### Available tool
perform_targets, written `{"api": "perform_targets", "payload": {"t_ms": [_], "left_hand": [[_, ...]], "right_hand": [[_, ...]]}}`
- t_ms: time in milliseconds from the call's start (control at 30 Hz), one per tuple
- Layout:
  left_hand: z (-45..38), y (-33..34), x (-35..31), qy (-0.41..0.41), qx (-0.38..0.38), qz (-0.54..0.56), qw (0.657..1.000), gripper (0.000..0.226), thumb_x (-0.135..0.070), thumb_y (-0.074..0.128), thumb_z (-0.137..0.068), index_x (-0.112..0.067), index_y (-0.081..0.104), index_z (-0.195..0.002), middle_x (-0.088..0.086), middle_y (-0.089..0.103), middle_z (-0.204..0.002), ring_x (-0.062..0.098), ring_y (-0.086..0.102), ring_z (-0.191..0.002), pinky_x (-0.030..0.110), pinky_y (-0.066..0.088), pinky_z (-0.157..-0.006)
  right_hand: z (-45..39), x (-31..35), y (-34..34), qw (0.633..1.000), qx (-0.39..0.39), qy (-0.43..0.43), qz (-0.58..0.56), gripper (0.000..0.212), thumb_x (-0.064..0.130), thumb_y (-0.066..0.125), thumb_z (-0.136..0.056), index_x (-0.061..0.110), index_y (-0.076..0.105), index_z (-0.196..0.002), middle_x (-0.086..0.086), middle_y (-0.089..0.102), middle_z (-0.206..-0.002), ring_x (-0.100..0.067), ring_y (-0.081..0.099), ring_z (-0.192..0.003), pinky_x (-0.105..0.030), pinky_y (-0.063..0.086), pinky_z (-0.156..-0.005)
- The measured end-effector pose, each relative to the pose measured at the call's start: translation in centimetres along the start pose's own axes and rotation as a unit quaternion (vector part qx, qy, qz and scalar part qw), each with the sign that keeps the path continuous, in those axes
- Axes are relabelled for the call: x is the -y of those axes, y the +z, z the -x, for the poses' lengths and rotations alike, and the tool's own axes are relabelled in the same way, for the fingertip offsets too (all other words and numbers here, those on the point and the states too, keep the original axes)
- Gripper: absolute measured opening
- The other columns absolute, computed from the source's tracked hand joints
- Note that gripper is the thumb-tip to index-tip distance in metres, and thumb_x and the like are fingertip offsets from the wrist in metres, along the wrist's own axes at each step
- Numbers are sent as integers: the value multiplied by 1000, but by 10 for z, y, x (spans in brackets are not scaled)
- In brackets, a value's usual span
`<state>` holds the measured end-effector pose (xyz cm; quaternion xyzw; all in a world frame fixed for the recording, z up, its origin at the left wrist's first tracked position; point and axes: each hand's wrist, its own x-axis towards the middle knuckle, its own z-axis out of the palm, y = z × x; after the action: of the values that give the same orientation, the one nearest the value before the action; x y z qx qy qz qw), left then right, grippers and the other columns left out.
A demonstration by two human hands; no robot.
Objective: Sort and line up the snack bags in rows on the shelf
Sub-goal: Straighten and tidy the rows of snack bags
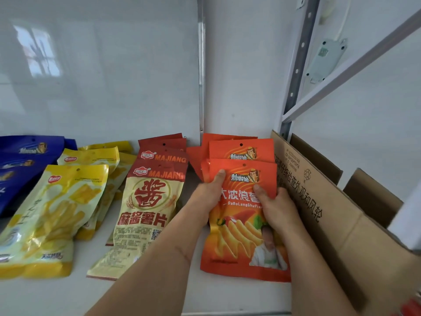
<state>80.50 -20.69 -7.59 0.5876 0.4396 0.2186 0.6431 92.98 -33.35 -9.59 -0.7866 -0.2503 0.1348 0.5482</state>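
An orange chip bag (241,242) lies flat on the white shelf (159,295), at the front of a row of orange bags (241,148). My left hand (208,192) grips its left edge with the thumb on top. My right hand (276,208) grips its right edge with the thumb on the print. To the left run a row of red-and-cream bags (148,213), a row of yellow bags (52,215) and blue bags (20,160) at the far left.
An open cardboard box (330,210) stands right beside the orange row, its flap touching it. A grey slotted shelf post (296,71) rises behind the box. A white back wall (102,76) closes the shelf.
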Motion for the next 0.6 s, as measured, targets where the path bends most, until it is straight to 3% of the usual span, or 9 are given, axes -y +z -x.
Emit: {"api": "perform_targets", "payload": {"t_ms": [67,133,300,467,600], "left_hand": [[1,2,0,41,-33,-4,999,102,-83,61,-66,-22,41,-146,6,70,-118,28,73,-98,48,59,-91],[3,1,-2,84,-50,-16,995,102,-82,59,-69,-32,29,-152,6,64,-130,28,70,-104,49,59,-92],[2,-4,-9,81,-2,-14,997,83,-81,50,-82,-34,40,-149,5,70,-120,26,72,-99,48,58,-92],[-9,1,-3,62,9,-47,997,99,-93,42,-67,-32,48,-144,6,71,-119,28,71,-103,49,55,-98],[18,-2,-6,107,-46,-34,993,77,-73,48,-89,-23,40,-148,5,66,-125,25,68,-103,40,57,-89]], "right_hand": [[5,4,-1,1000,13,-3,-4,52,51,65,-91,13,54,-125,0,68,-108,-18,64,-90,-29,47,-77],[9,6,-2,1000,28,-7,-12,49,51,65,-90,18,53,-124,6,66,-102,-7,61,-79,-24,45,-65],[14,10,-1,999,29,-23,-28,60,52,62,-92,25,44,-142,11,64,-104,4,58,-78,-17,42,-60],[15,8,1,999,29,-11,-22,69,62,59,-90,33,38,-149,6,69,-122,-11,69,-96,-26,52,-77],[13,14,-4,999,28,-17,-13,74,59,57,-92,27,33,-153,2,63,-133,-19,64,-112,-28,44,-91]]}}
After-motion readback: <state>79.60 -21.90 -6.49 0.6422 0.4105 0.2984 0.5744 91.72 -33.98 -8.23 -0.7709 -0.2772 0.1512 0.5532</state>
